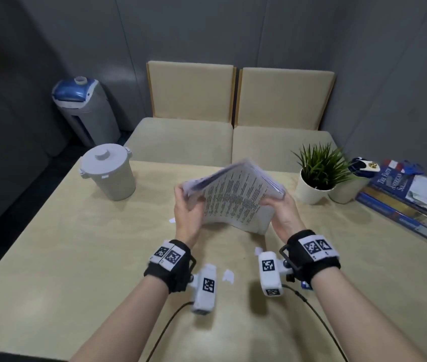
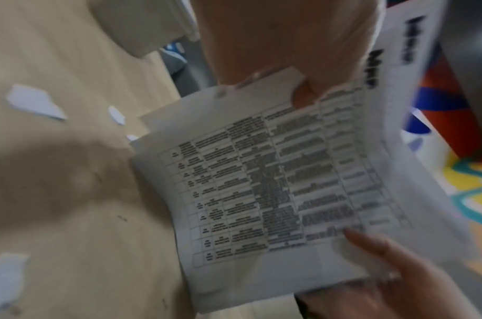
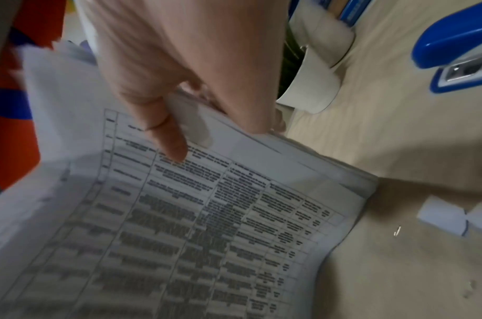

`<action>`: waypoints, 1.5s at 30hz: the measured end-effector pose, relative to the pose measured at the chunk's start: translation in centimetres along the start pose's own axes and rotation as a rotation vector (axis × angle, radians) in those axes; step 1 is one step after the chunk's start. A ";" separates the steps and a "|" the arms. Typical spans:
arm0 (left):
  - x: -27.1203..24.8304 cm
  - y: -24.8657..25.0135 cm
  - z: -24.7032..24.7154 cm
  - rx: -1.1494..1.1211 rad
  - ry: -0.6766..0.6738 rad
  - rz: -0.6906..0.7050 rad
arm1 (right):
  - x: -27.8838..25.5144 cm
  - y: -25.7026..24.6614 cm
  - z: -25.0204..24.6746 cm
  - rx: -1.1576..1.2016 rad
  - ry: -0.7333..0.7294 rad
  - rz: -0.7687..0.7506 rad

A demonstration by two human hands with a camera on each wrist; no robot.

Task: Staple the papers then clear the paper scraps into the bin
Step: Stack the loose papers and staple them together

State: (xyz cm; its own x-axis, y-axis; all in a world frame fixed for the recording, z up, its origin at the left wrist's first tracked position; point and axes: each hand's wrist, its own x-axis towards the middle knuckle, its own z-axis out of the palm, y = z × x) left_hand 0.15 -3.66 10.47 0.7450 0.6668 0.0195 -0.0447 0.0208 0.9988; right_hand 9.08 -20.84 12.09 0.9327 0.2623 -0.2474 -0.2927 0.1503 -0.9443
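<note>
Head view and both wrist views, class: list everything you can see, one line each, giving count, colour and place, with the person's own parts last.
papers: one stack, white with black print, held above the table centre
paper scraps: several, white, scattered on the table
bin: one, grey, lidded, table's far left
stapler: one, blue, on the table right of the papers
potted plant: one, green in a white pot, far right
books: one pile, mostly blue, right edge
table: one, light wood
chairs: two, beige, behind the table
hands: left hand and right hand hold the papers' side edges
</note>
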 end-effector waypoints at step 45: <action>4.1 4.4 3.1 0.073 0.315 0.040 | -1.4 -3.3 1.7 -0.425 0.075 -0.382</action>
State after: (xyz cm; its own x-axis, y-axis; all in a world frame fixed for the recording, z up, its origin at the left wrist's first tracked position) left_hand 5.07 -3.12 15.09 0.5010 0.8637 0.0548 -0.0135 -0.0555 0.9984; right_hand 8.42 -20.03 15.96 0.9725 0.1939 0.1287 0.1641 -0.1791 -0.9700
